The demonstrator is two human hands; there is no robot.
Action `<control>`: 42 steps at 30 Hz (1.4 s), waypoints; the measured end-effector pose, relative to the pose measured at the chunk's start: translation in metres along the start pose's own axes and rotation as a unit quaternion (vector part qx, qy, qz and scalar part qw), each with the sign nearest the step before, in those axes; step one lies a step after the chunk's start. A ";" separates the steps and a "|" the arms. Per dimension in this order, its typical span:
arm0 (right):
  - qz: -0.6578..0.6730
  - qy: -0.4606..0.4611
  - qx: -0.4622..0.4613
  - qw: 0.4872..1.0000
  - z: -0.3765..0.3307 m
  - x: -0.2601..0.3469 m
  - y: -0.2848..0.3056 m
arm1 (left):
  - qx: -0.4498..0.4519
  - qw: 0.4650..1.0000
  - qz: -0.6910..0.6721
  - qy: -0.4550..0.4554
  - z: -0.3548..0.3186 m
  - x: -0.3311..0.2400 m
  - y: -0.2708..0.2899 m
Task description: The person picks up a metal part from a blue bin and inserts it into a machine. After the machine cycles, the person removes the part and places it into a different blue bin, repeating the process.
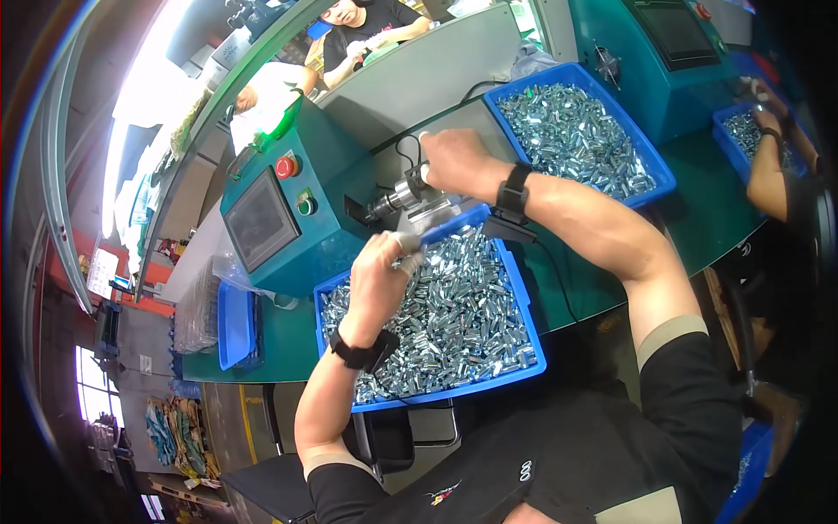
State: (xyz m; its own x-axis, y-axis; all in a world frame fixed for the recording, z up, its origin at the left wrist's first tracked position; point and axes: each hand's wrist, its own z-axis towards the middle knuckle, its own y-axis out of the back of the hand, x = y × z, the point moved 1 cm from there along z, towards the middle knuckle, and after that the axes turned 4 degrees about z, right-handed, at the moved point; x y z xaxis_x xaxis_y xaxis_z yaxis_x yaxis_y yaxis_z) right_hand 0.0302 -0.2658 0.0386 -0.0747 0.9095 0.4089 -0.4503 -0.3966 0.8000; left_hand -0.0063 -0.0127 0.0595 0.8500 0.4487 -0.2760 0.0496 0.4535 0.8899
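My right hand [458, 162] is at the metal spindle [397, 199] of a teal machine [319, 166], its fingers curled by the spindle's end. Whatever those fingers hold is hidden. My left hand [378, 284] hovers over the near blue bin [527, 325], close below the spindle. Its fingers, with pale coverings on the tips, are bent together and slightly blurred; I cannot make out what is between them. Small shiny metal sleeves [463, 323] fill this bin in a loose heap.
A second blue bin [661, 179] full of similar metal parts [567, 131] stands back right. On the machine sit a screen [260, 220] and a red button [286, 167]. An empty-looking blue tray [236, 325] lies left. Other people work opposite and at far right.
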 end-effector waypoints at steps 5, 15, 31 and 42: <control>-0.013 -0.049 -0.010 0.999 -0.033 -0.043 0.041 | -0.039 0.999 -0.006 -0.021 0.051 0.010 -0.014; -0.057 -0.083 -0.077 0.992 -0.125 -0.126 0.092 | -0.049 0.988 0.120 -0.085 0.126 0.031 -0.052; 0.266 -0.070 0.110 0.955 -0.070 -0.038 0.026 | -0.037 0.958 0.227 -0.169 0.115 0.031 -0.055; 0.346 -0.054 0.081 0.933 -0.060 -0.033 0.002 | -0.023 0.947 0.253 -0.197 0.108 0.037 -0.054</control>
State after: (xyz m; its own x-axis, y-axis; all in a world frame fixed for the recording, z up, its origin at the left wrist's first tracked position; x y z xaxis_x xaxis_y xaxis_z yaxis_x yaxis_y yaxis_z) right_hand -0.0212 -0.2895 0.0002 -0.2043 0.4144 0.8869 -0.1858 -0.9059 0.3805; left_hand 0.0791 -0.1043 0.0404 0.8893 0.2997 0.3456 -0.4309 0.2954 0.8527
